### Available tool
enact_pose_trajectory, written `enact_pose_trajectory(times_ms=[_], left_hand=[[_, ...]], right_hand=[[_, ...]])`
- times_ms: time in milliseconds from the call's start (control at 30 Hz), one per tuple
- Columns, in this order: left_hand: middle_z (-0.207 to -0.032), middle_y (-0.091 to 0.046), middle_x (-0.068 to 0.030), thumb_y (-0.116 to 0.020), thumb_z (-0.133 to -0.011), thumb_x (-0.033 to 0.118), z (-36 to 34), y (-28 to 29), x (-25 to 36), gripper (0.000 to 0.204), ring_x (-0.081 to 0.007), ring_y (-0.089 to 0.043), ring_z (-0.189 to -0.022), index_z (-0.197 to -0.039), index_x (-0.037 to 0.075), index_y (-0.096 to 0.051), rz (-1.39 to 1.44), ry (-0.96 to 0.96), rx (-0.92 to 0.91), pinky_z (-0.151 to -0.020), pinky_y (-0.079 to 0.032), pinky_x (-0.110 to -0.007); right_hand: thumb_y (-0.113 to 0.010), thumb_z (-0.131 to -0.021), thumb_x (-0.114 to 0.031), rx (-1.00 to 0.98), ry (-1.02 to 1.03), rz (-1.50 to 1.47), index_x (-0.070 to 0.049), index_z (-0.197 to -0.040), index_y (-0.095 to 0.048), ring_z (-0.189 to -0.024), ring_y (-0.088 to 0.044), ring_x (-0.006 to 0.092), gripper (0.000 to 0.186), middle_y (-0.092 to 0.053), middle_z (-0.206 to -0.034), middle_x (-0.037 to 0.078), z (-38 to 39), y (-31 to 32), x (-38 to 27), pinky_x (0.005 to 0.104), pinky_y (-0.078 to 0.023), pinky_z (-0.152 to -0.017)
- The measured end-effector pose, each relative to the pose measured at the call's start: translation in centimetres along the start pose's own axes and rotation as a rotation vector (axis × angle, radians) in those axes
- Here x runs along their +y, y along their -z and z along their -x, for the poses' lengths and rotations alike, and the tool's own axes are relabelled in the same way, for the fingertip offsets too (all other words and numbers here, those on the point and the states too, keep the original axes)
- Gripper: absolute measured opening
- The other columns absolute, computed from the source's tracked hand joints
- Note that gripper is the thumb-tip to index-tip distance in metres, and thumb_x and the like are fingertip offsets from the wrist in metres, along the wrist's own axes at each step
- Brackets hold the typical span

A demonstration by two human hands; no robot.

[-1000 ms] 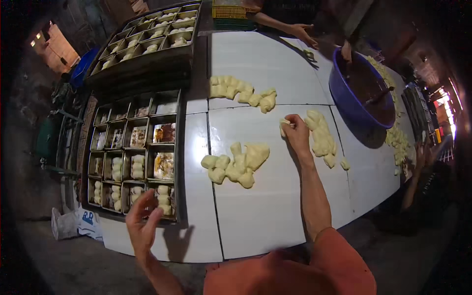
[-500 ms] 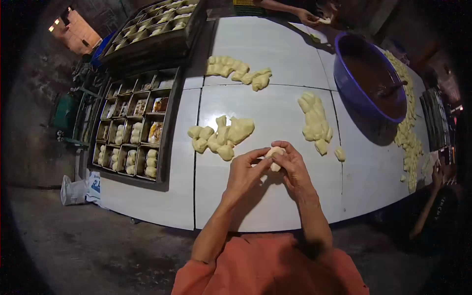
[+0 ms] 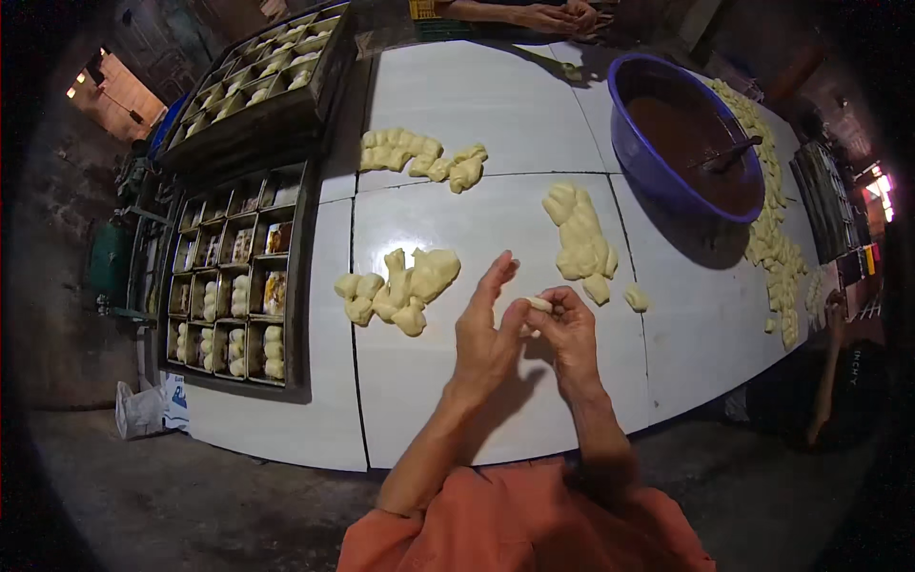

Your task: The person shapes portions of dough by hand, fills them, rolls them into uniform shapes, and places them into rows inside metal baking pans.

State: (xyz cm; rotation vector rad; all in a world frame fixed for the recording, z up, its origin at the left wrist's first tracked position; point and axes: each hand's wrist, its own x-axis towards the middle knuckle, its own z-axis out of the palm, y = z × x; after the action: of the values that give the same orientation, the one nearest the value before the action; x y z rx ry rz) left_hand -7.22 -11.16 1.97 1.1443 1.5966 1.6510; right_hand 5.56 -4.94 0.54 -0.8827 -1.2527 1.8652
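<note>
Above the near part of the white table, a small pale piece of dough (image 3: 539,304) is pinched in the fingers of my right hand (image 3: 570,336). My left hand (image 3: 486,336) is beside it, fingers stretched upward and apart from the dough, its thumb tip against the piece. Part of the piece is hidden by my fingers. Just left of my hands lies a cluster of dough lumps (image 3: 405,291). To the right are a longer dough mass (image 3: 579,234) and a single small lump (image 3: 637,298). More lumps (image 3: 415,157) lie farther back.
Left, a dark compartmented tray (image 3: 303,334) holds dough balls and fillings; another tray (image 3: 257,116) sits behind it. A purple basin (image 3: 620,124) of brown filling stands at right, beside many dough pieces (image 3: 777,257). Co-workers' hands (image 3: 558,17) show at the far edge and right.
My left fingers have lifted off the dough and straightened upward, while my right hand keeps hold of it. The view has shifted slightly. The far co-worker's hands have come closer together.
</note>
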Motion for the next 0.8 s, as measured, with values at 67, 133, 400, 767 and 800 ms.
enact_pose_trajectory(times_ms=[67,133,400,767,800], left_hand=[[-0.139,-0.056,-0.0227,-0.055,-0.101,0.054,-0.2,-2.8,1.0,0.076,-0.0279,-0.054,-0.130,-0.150,-0.002,-0.042,0.223,0.040,0.015,-0.106,-0.044,-0.041],[-0.138,-0.057,-0.0207,-0.066,-0.092,0.059,0.4,-5.2,-3.2,0.087,-0.0267,-0.054,-0.130,-0.148,-0.003,-0.044,0.432,0.005,0.047,-0.107,-0.045,-0.038],[-0.129,-0.066,-0.0177,-0.082,-0.087,0.016,-0.7,-9.2,-3.1,0.083,-0.0204,-0.066,-0.112,-0.154,0.001,-0.036,0.573,0.084,-0.093,-0.094,-0.055,-0.034],[-0.124,-0.055,-0.0151,-0.064,-0.097,0.009,-1.1,-2.8,-3.8,0.041,-0.0289,-0.062,-0.106,-0.135,-0.001,-0.052,0.595,0.647,0.047,-0.090,-0.054,-0.048],[-0.124,-0.055,-0.0151,-0.064,-0.097,0.009,-1.2,-2.8,-3.9,0.041,-0.0289,-0.062,-0.106,-0.135,-0.001,-0.052,0.606,0.646,0.033,-0.090,-0.054,-0.048]], right_hand=[[-0.071,-0.094,-0.007,0.028,-0.059,-0.240,-0.004,-0.107,-0.060,-0.090,-0.063,0.0086,0.018,-0.067,-0.098,0.003,0.3,-0.5,-0.7,0.0229,-0.051,-0.080],[-0.069,-0.095,-0.010,0.027,-0.060,-0.428,-0.005,-0.108,-0.060,-0.091,-0.063,0.0087,0.016,-0.065,-0.098,0.002,0.6,-1.9,-2.8,0.0230,-0.050,-0.083],[-0.064,-0.098,-0.016,0.047,-0.126,-0.394,-0.006,-0.113,-0.059,-0.076,-0.059,0.0063,0.019,-0.063,-0.094,0.000,-4.0,2.9,-7.9,0.0196,-0.046,-0.066],[-0.059,-0.097,-0.026,0.204,0.121,1.208,-0.003,-0.112,-0.064,-0.089,-0.063,0.0194,0.028,-0.070,-0.094,0.008,-20.9,22.6,-18.3,0.0361,-0.049,-0.080],[-0.059,-0.097,-0.027,0.101,0.118,1.374,-0.004,-0.115,-0.065,-0.094,-0.064,0.0219,0.029,-0.072,-0.099,0.009,-22.3,26.3,-17.3,0.0386,-0.049,-0.084]])
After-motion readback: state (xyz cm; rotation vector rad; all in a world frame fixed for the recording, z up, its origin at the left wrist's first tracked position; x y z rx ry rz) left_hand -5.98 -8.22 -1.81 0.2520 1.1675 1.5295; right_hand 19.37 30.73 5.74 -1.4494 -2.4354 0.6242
